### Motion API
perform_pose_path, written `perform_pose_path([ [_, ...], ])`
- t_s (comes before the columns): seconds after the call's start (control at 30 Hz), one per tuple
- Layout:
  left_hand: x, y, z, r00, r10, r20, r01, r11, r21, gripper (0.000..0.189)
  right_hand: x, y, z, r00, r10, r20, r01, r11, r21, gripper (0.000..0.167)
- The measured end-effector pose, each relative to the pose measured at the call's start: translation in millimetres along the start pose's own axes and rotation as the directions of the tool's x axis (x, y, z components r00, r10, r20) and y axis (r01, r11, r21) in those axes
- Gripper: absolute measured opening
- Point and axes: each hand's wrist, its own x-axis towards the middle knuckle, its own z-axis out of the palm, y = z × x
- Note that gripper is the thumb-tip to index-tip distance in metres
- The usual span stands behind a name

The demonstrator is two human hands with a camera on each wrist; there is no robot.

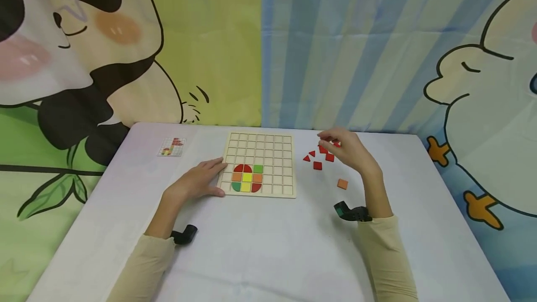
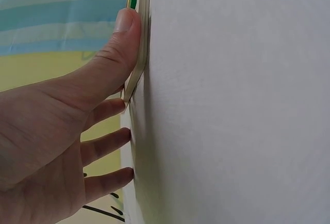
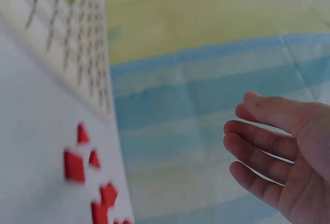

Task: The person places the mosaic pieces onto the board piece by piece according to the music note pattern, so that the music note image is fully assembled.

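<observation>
A pale wooden grid board (image 1: 278, 157) lies on the table. My left hand (image 1: 195, 181) rests at its left side, thumb against the near left corner and fingers along the edge. Several coloured pieces fill cells at the board's lower left: yellow squares (image 1: 247, 177), orange squares (image 1: 257, 178), a green square (image 1: 258, 169), and red and green rounded pieces. My right hand (image 3: 273, 146) hovers over loose red squares (image 1: 317, 166) and red triangles (image 1: 306, 158) right of the board. Its fingers are loosely bent and apart, with nothing between them in the right wrist view.
A small printed pattern card (image 1: 171, 147) lies at the table's far left. One loose orange square (image 1: 342, 184) sits nearer me than the red pieces. A cartoon-printed curtain (image 1: 335, 59) hangs right behind the white table (image 1: 268, 250).
</observation>
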Motion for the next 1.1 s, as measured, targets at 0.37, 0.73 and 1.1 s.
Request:
perform_pose_path([
  [0.37, 1.4, -2.8, 2.3, 1.0, 0.006, -0.01, -0.006, 1.0, -0.006, 0.094, -27.6, 74, -23, 0.956, 0.249, 0.153, -0.235, 0.967, -0.102, 0.036],
  [0.73, 0.6, 0.3, -3.6, 1.0, 0.004, -0.004, -0.004, 1.0, 0.008, 0.094, -36.4, 83, -14, 0.748, 0.416, 0.517, -0.354, 0.909, -0.219, 0.032],
  [1.1, -1.1, -1.5, -1.4, 1.0, 0.013, -0.008, -0.013, 1.0, 0.008, 0.094, -26.5, 68, 19, 0.696, 0.493, 0.522, -0.381, 0.87, -0.314, 0.027],
])
